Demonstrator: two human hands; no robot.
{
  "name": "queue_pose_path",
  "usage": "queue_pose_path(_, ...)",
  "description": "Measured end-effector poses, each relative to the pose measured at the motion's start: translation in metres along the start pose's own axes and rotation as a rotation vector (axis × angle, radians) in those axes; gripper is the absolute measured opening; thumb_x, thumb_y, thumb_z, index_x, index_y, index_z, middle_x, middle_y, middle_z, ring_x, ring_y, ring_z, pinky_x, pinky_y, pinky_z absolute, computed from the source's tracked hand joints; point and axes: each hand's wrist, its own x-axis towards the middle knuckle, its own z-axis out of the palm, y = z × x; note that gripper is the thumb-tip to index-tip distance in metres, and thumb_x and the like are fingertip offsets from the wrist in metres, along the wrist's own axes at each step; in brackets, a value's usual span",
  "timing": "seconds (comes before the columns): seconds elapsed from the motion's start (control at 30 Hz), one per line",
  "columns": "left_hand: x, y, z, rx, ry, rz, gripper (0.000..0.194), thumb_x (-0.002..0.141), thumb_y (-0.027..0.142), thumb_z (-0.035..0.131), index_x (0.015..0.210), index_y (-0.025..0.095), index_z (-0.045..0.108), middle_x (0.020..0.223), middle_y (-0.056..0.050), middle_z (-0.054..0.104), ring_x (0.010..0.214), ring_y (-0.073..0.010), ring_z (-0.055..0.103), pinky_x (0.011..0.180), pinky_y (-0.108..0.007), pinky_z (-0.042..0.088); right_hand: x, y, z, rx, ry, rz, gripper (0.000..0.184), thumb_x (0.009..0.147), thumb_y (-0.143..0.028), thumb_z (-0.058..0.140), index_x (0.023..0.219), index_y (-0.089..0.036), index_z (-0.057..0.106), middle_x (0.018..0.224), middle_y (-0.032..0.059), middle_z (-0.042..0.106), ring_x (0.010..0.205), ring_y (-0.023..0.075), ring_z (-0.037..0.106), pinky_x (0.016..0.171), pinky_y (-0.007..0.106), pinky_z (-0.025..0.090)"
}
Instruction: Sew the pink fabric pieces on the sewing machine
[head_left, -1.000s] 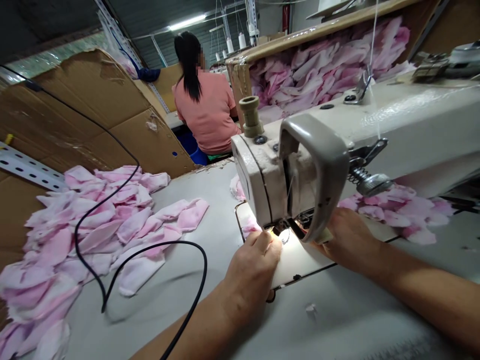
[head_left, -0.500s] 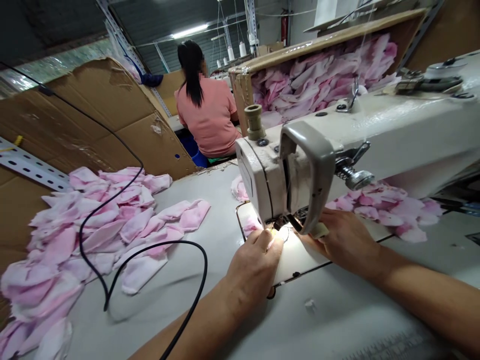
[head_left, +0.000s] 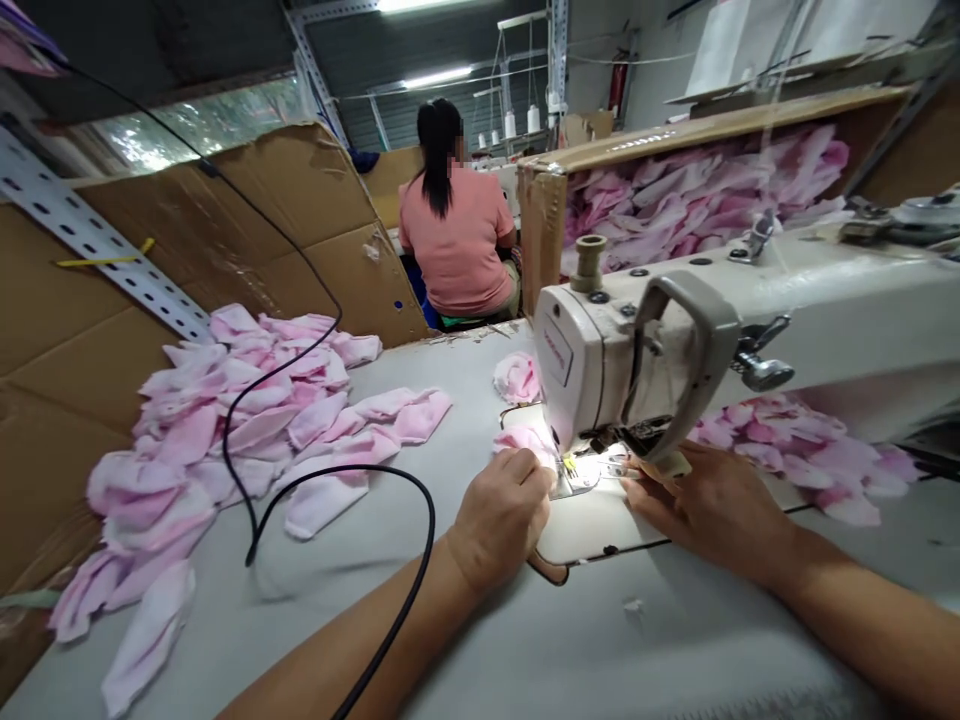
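So my left hand [head_left: 501,520] is curled, its fingertips pinching a pink fabric piece [head_left: 525,440] against the bed, just beside the presser foot [head_left: 574,480] of the sewing machine [head_left: 600,360]. My right hand [head_left: 701,510] lies spread on the other side of the foot, fingers pointing toward the needle. To my left, loose pink pieces [head_left: 240,420] heap on the tabletop [head_left: 600,640], crossed by a black cable [head_left: 431,540]. Beyond, a co-worker [head_left: 457,240] in a salmon shirt sits facing away.

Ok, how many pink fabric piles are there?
4: a large heap left on the table, a small bunch behind the sewing machine, one right of it, one in the rear box. More may be hidden.
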Motion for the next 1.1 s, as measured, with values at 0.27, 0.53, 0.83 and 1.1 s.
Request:
queue_pose_path(0.27, 0.005, -0.012, -0.005, -0.308, 0.299, -0.280, 0.011, 0.082, 0.010, 0.043, 0.081, 0.018, 0.050, 0.082, -0.003, 0.053, 0.078, -0.0174, 0.048, 0.072, -0.031, 0.040, 0.000, -0.011, 0.000, 0.202, -0.116, -0.058, 0.020, 0.100, -0.032, 0.043, 0.096, -0.018, 0.056, 0.063, -0.0024, 0.057, 0.049, 0.0133, 0.051, 0.053, 0.026, 0.033)
queue_pose_path(0.53, 0.008, -0.030, 0.000, -0.670, 0.553, -0.597, 0.028, 0.078, 0.012, 0.037, 0.102, 0.016, 0.051, 0.099, -0.005, 0.057, 0.059, -0.0083, 0.051, 0.057, -0.022, 0.046, -0.003, -0.012, 0.006, 0.202, -0.140, -0.090, 0.017, 0.100, -0.032, 0.042, 0.097, -0.019, 0.053, 0.067, -0.0025, 0.057, 0.050, 0.0131, 0.054, 0.051, 0.027, 0.033)
queue_pose_path(0.83, 0.010, -0.035, 0.000, -0.772, 0.625, -0.634, 0.025, 0.074, 0.023, 0.062, 0.098, 0.015, 0.067, 0.088, -0.004, 0.062, 0.075, -0.0134, 0.054, 0.069, -0.023, 0.044, -0.009, -0.012, 0.011, 0.190, -0.127, -0.076, 0.020, 0.102, -0.036, 0.042, 0.098, -0.021, 0.055, 0.070, -0.0006, 0.059, 0.056, 0.0158, 0.057, 0.053, 0.028, 0.035)
queue_pose_path(1.1, 0.020, -0.052, -0.022, -0.650, 0.750, -0.573, 0.020, 0.083, 0.030, 0.061, 0.070, 0.016, 0.066, 0.073, -0.002, 0.055, 0.072, -0.0133, 0.052, 0.071, -0.024, 0.043, -0.017, -0.010, 0.020, 0.235, -0.153, -0.017, 0.025, 0.102, -0.041, 0.043, 0.097, -0.021, 0.057, 0.075, 0.0018, 0.063, 0.058, 0.0170, 0.059, 0.055, 0.028, 0.040)
